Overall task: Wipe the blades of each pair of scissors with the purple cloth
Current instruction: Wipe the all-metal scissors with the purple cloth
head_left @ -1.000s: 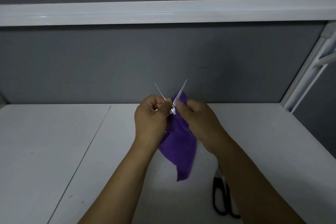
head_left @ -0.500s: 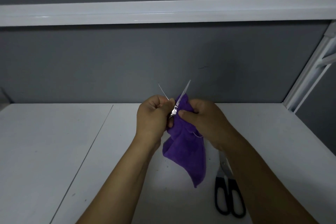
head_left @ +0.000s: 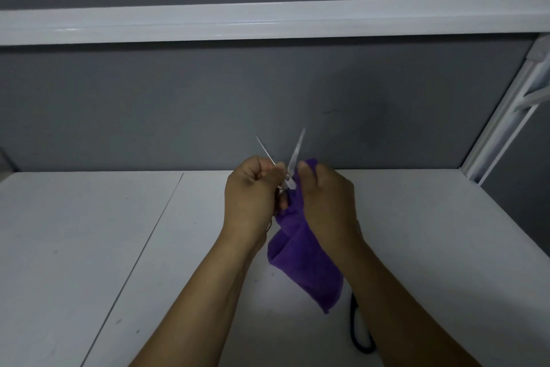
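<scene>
My left hand [head_left: 253, 194] grips the handles of a small pair of silver scissors [head_left: 296, 155], held upright above the white table with its two blades spread apart and pointing up. My right hand [head_left: 324, 200] pinches the purple cloth [head_left: 303, 262] against the base of the right blade, near the pivot. The rest of the cloth hangs down between my wrists. A second pair of scissors with black handles [head_left: 357, 334] lies on the table under my right forearm, mostly hidden.
The white table [head_left: 119, 232] has a seam running along its left part. A grey wall stands behind it, a white shelf [head_left: 268, 21] runs overhead, and a white slanted frame post [head_left: 503, 119] rises at the right.
The hanging cloth has swung down and right. My right forearm now covers most of the black-handled scissors. My hands keep their hold on the scissors and cloth.
</scene>
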